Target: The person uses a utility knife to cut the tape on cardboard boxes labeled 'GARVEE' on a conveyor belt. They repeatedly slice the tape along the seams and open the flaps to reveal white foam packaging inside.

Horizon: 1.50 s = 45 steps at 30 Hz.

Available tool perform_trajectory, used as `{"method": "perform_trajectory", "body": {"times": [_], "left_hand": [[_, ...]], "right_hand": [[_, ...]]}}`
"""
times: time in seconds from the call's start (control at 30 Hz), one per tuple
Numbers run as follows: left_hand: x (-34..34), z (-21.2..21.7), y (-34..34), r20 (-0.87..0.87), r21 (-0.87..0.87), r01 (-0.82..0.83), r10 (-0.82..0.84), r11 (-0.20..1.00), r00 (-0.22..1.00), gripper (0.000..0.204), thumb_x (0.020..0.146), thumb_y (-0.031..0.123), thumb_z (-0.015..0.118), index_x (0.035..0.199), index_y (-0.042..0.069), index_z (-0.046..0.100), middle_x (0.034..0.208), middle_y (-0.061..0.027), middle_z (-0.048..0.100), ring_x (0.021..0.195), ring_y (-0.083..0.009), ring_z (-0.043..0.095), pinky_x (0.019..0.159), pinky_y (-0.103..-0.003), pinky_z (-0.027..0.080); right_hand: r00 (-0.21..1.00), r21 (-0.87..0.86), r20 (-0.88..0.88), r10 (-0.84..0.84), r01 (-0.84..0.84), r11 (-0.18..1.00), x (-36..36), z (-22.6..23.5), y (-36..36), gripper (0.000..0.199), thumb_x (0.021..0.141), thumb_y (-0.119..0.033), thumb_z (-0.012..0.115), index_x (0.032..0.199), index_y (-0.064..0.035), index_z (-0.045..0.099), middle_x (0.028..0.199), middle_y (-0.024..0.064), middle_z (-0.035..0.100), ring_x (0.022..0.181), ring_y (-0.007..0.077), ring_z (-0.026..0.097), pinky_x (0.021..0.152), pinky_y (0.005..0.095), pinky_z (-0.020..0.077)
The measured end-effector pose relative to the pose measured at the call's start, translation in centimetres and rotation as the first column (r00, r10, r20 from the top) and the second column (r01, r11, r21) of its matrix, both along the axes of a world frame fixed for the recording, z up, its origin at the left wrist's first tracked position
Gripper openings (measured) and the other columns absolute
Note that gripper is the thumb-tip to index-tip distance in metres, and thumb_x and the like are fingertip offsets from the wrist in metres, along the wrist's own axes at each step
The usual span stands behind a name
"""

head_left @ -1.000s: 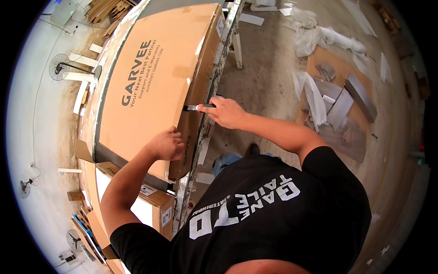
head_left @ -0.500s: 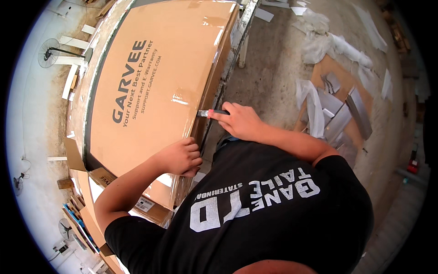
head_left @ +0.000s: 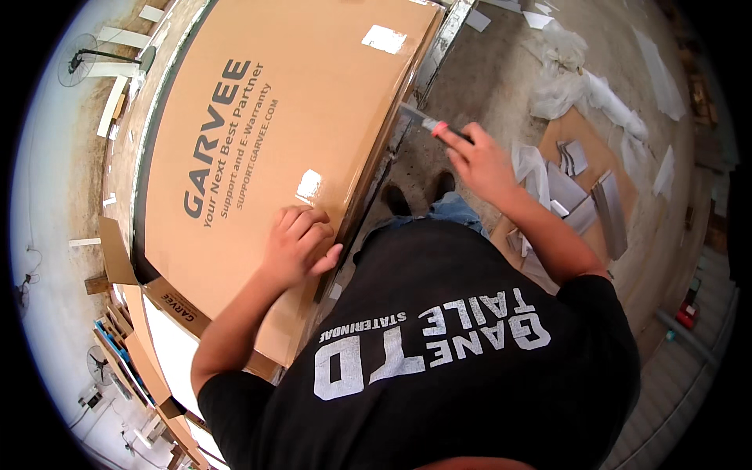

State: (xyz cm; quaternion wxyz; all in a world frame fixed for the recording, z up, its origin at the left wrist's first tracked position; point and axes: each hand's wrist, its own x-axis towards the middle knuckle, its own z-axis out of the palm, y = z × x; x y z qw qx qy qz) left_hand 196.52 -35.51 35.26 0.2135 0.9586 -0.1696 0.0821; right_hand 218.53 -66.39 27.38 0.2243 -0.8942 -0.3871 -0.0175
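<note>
Cardboard carton (head_left: 258, 157) lies under the left hand (head_left: 298, 243), fingers curled at its edge; right hand (head_left: 478, 160) fingers grip a utility knife (head_left: 427, 123).

Left hand (head_left: 298, 244) pressed flat, fingers curled; right hand (head_left: 476, 159) raised, clenched.

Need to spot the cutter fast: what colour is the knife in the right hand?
Grey blade end with a pink-red grip, the knife shows in the head view, held in the right hand.
</note>
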Motion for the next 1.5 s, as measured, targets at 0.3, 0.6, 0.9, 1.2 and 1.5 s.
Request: {"method": "perform_trajectory", "body": {"times": [0.3, 0.6, 0.9, 1.2, 1.5], "left_hand": [[4.0, -6.5, -3.9, -0.018, 0.036, -0.489, 0.490, 0.871, 0.871, 0.052, 0.076, 0.031, 0.081, 0.121, 0.011, 0.063, 0.146, -0.0143, 0.051, 0.143, -0.0377, 0.039, 0.115, -0.054, 0.029], [8.0, -5.2, -3.0, 0.152, 0.288, -0.234, 0.197, 0.929, 0.969, 0.030, 0.072, 0.023, 0.075, 0.101, 0.019, 0.067, 0.155, -0.0059, 0.047, 0.149, -0.0376, 0.033, 0.121, -0.062, 0.020], [11.9, -4.8, -6.9, 0.133, 0.415, -0.396, 0.376, 0.819, 0.917, 0.042, 0.078, 0.014, 0.064, 0.119, 0.018, 0.069, 0.158, -0.0083, 0.042, 0.151, -0.0391, 0.029, 0.122, -0.063, 0.014], [25.9, -5.2, -8.9, 0.172, 0.452, -0.602, 0.598, 0.658, 0.783, 0.080, 0.064, 0.027, 0.085, 0.139, 0.020, 0.058, 0.158, -0.0087, 0.042, 0.151, -0.0395, 0.028, 0.122, -0.064, 0.017], [28.3, -4.6, -10.4, 0.319, 0.343, -0.672, 0.592, 0.656, 0.740, 0.054, 0.070, 0.021, 0.070, 0.123, 0.016, 0.064, 0.156, -0.0156, 0.043, 0.149, -0.0470, 0.029, 0.121, -0.066, 0.016]], "right_hand": [[0.997, 0.017, -0.027, 0.075, -0.075, 0.997, 3.2, 1.2, 1.0, 0.043, 0.093, -0.021, 0.066, 0.134, -0.0299, 0.064, 0.100, 0.0044, 0.056, 0.087, 0.0239, 0.063, 0.067, 0.0380, 0.0534], [0.999, 0.017, 0.010, 0.031, -0.032, 0.999, 11.1, 0.9, 0.4, 0.041, 0.093, -0.024, 0.065, 0.133, -0.0321, 0.064, 0.098, 0.0030, 0.055, 0.089, 0.0228, 0.063, 0.066, 0.0386, 0.0548], [0.999, 0.035, 0.040, 0.011, -0.012, 0.999, 25.2, 0.4, 0.0, 0.039, 0.094, -0.025, 0.063, 0.132, -0.0324, 0.065, 0.096, 0.0042, 0.056, 0.087, 0.0244, 0.064, 0.065, 0.0405, 0.0560], [0.976, -0.017, -0.040, 0.216, -0.217, 0.976, 30.1, 0.3, 0.8, 0.040, 0.094, -0.024, 0.057, 0.133, -0.0291, 0.061, 0.097, 0.0120, 0.057, 0.083, 0.0307, 0.066, 0.063, 0.0449, 0.0568], [0.893, 0.028, -0.281, 0.352, -0.359, 0.933, 33.3, 1.9, -6.8, 0.047, 0.100, -0.031, 0.057, 0.146, -0.0306, 0.052, 0.101, 0.0135, 0.055, 0.086, 0.0327, 0.065, 0.072, 0.0432, 0.0559]]}}
